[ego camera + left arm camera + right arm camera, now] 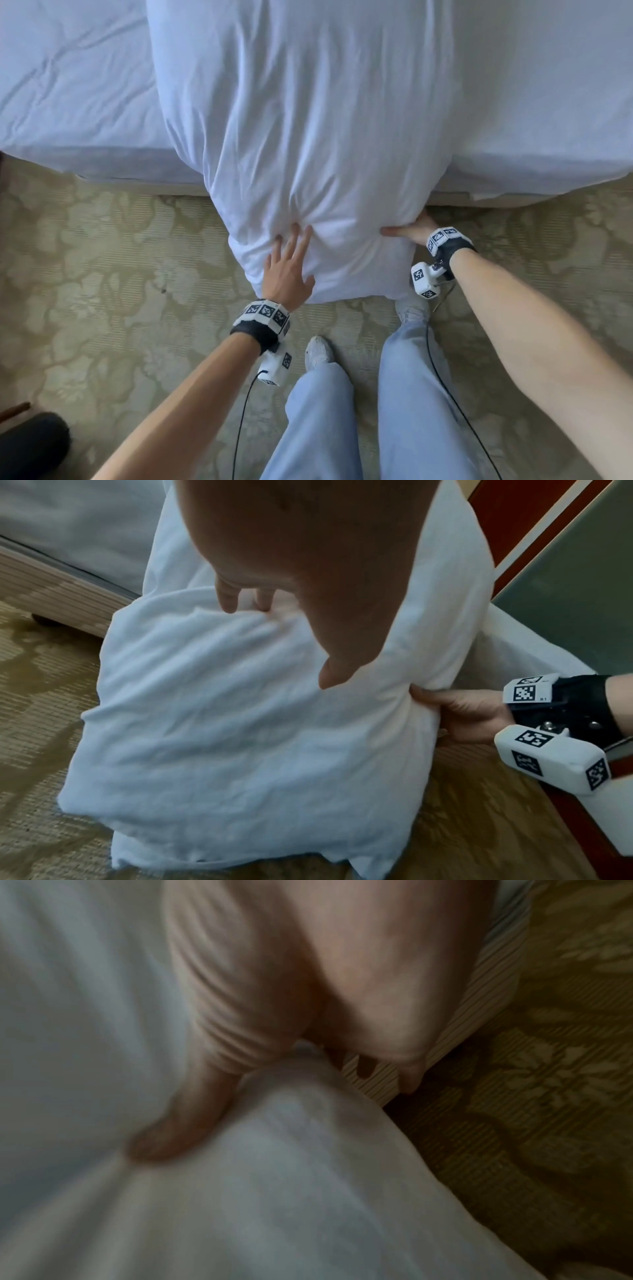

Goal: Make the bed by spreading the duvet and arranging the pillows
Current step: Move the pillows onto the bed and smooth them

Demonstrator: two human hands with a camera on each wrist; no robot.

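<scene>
A bulky white duvet [308, 120] spills over the near edge of the bed [68, 85], and its lower end hangs to the carpet. My left hand [287, 267] lies on top of that hanging end, fingers spread and fairly straight, fingertips pressing into gathered folds. In the left wrist view the left hand [291, 561] touches the duvet [240, 723] with the thumb free. My right hand [411, 229] grips the duvet's right edge, thumb on top and fingers underneath. The same grip shows as the right hand [469, 712] in the left wrist view. The blurred right wrist view has the right hand [342, 974] on the duvet [308, 1191].
Patterned beige carpet [102, 274] covers the floor in front of the bed. My legs in light jeans [325, 411] stand close to the duvet's hanging end. A dark round object [30, 442] sits at the bottom left. A reddish wooden panel [514, 520] stands to the right.
</scene>
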